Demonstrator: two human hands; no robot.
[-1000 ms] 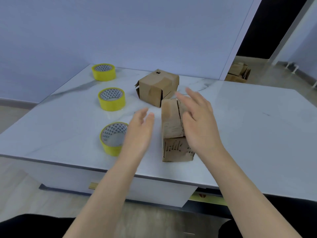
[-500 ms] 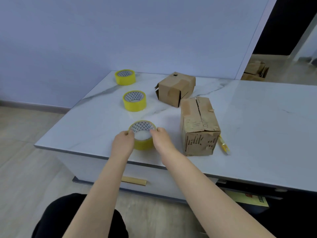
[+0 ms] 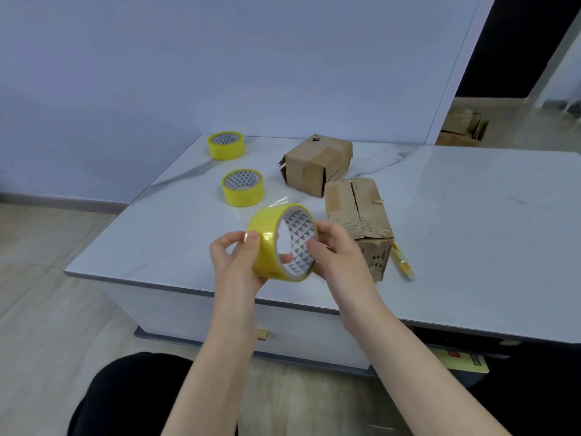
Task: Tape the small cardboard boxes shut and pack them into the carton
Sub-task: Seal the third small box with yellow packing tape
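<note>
Head view, near to far. Two hands, three tape rolls, two small boxes, one yellow tool.

Nearest, both forearms reach forward over a dark-clothed lap. The left hand (image 3: pixel 234 262) and right hand (image 3: pixel 336 256) hold the first tape roll (image 3: pixel 267 240) on edge in the air above the front edge of the worktop (image 3: pixel 471 215). The left grip pinches the roll's yellow outer band between thumb and fingers. The right grip is curled over the opposite rim, with the thumb inside the patterned core. A clear strip shows just behind the roll's top.

The right hand partly hides the near box (image 3: pixel 355 209), which lies on the worktop with its top seam split and its front face torn. A yellow tool (image 3: pixel 404 262) lies just beside this box on its right.

Below the worktop are a gold drawer handle (image 3: pixel 262 334) and a yellow-green sheet (image 3: pixel 465 361).

Farther back, the second tape roll (image 3: pixel 243 187) lies flat, left of the far box (image 3: pixel 317 165), which has one side flap ajar. The far box stands just behind the near box. The third tape roll (image 3: pixel 226 145) lies flat near the wall (image 3: pixel 220 58).

Farthest right, the cartons on the floor (image 3: pixel 462 129) lie beyond the worktop
</note>
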